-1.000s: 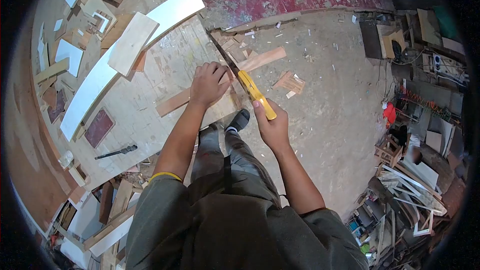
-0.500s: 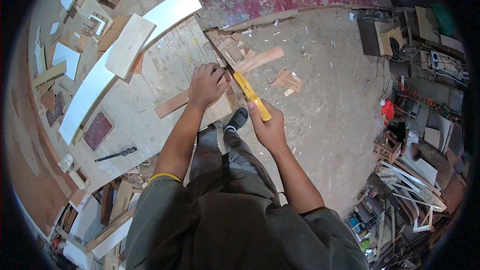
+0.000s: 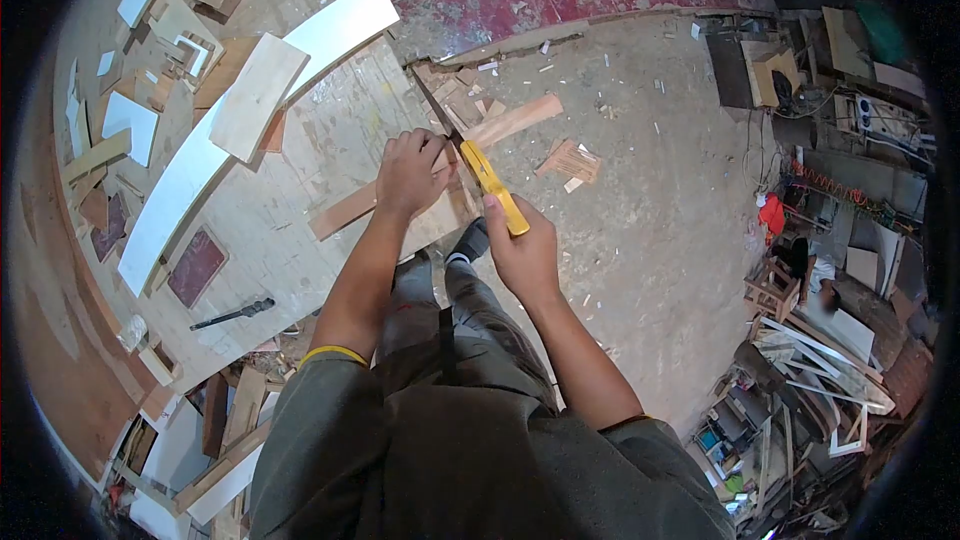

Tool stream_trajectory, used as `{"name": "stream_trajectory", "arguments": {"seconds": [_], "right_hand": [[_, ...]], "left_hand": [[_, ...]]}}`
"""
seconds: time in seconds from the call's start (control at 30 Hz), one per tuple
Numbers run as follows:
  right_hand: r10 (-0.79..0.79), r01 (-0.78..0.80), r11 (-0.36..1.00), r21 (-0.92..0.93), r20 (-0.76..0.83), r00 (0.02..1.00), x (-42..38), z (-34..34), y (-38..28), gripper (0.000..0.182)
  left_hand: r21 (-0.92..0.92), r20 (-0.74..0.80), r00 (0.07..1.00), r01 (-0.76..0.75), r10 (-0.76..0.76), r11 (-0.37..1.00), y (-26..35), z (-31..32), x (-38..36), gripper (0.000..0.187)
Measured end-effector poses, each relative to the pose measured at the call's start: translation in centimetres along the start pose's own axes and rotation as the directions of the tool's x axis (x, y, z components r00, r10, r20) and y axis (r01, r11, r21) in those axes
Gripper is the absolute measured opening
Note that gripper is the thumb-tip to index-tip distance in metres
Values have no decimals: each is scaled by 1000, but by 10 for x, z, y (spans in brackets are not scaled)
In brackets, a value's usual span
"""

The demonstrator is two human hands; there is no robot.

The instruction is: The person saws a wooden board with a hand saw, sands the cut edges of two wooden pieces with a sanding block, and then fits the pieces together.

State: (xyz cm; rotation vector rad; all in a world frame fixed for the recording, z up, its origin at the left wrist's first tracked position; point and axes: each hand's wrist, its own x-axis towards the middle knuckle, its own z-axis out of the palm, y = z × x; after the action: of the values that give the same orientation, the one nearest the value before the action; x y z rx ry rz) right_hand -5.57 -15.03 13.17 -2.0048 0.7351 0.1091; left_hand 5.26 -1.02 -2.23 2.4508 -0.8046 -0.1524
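a pale wooden bench (image 3: 330,130) carries a curved white board (image 3: 175,195) left, a dark-red rectangular panel (image 3: 199,268) and slender black tool (image 3: 232,314) near, a flat brown wooden strip (image 3: 346,211) right.

From where I stand, I can read no lettering, brand, number or sign, either on the yellow handsaw (image 3: 488,185) or around the wooden bench (image 3: 318,155).

The left hand (image 3: 406,178) lies knuckles up with bent fingers (image 3: 418,140), its forearm (image 3: 358,280) stretched forward. The right hand (image 3: 523,248) is clenched, thumb (image 3: 491,208) pointing ahead, the right forearm (image 3: 588,365) slanting inward.
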Motion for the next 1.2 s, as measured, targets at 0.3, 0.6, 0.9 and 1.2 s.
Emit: {"name": "stream_trajectory", "arguments": {"seconds": [0.3,0.6,0.9,1.2], "right_hand": [[64,-64,998,-12,21,998,0,-2,-3,37],[40,-39,998,-39,16,999,0,0,-13,37],[58,-58,987,-148,-6,998,3,7,-21,40],[146,-146,986,-76,1,989,6,7,-33,41]], "left_hand": [[10,-312,842,466,-440,885,-3,16,10,23],[32,-457,672,667,-583,744,-7,23,26,37],[124,-436,668,708,-603,695,-8,26,30,37],[109,-416,660,719,-625,687,-3,20,32,35]]}}
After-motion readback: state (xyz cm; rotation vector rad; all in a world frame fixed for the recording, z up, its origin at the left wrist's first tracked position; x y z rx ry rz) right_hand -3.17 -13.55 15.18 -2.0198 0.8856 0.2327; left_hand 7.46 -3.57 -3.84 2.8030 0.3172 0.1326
